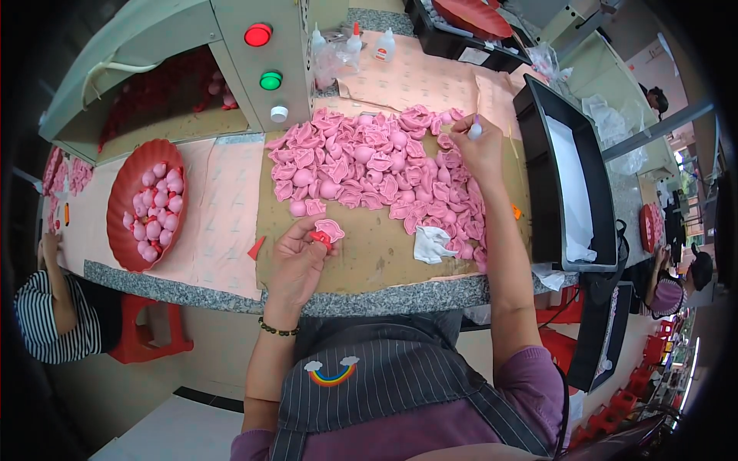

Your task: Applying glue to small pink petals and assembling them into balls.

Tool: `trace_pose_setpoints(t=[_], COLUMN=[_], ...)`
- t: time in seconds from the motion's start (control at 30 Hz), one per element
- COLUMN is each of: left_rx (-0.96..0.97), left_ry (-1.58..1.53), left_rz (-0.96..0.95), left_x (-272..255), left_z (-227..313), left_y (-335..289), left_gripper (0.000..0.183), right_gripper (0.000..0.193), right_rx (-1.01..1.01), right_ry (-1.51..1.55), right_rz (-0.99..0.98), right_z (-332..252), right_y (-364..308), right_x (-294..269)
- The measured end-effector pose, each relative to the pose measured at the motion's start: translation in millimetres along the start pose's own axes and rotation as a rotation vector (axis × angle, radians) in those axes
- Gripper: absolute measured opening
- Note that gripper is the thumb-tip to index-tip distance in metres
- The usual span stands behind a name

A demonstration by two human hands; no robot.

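Inspected a stone-edged workbench [361, 305], speckled grey, covered in part by pink patterned sheeting [223, 192] and a brown board [369, 269]. Noted behind it, at left, a grey-green machine [173, 27] with one red button [258, 34] above one green button [270, 80]. Found on the board a broad heap of pink pieces [350, 157], ruffled and rounded, spread toward the right.

Recorded in the left hand [298, 265]: fingertips pinched together on a ruffled pink piece [332, 227] with a red part [321, 240] at its lower side, held in front of the heap, over the board. Recorded in the right hand [478, 152]: fingers closed round a small white bottle [475, 131] (purple at the tip, mostly hidden by the grip), at the heap's right side. Cannot tell contact or clearance between right hand and heap.

Observed also a crumpled white cloth [432, 244] against the heap's near edge, a red scalloped bowl [117, 211] of round pink pieces [157, 207] at left, and a black tray [530, 184] beside the right forearm.
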State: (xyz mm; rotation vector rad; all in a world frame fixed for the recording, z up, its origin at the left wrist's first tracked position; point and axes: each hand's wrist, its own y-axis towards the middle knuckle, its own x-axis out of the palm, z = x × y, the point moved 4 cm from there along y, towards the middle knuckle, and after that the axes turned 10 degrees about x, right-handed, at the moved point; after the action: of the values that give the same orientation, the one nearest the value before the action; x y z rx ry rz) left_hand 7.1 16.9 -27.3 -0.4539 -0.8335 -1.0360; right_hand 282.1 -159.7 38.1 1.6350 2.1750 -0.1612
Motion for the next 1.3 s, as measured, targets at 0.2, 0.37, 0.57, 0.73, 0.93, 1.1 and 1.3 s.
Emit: trace_pose_setpoints(t=[0.2, 0.37, 0.57, 0.73, 0.93, 1.1, 1.3], left_rx=[0.009, 0.004, 0.038, 0.055, -0.004, -0.075, -0.112], left_ry=[-0.015, -0.033, -0.043, -0.158, -0.295, -0.305, -0.272], left_rz=[-0.027, -0.048, -0.028, -0.082, -0.053, -0.001, 0.001], left_x=[-2, -4, -1, 24, 28, 13, 14], left_z=[-2, -3, -5, -8, -16, -17, -17], left_y=[-1, -3, -4, -1, -3, -3, -1], left_gripper=[0.034, 0.035, 0.035, 0.034, 0.032, 0.029, 0.029], right_gripper=[0.017, 0.021, 0.022, 0.021, 0.016, 0.022, 0.027], right_rx=[-0.022, 0.017, 0.276, 0.516, 0.354, -0.139, -0.335], right_ry=[-0.449, -0.639, 0.441, 0.732, 0.441, 0.128, 0.031], right_rz=[-0.038, 0.006, -0.357, -0.540, -0.406, -0.399, -0.451], right_z=[17, 15, -20, -47, -28, -39, -35], right_y=[30, 34, -26, -122, -152, -157, -154], right_x=[16, 21, 26, 60, 77, 75, 73])
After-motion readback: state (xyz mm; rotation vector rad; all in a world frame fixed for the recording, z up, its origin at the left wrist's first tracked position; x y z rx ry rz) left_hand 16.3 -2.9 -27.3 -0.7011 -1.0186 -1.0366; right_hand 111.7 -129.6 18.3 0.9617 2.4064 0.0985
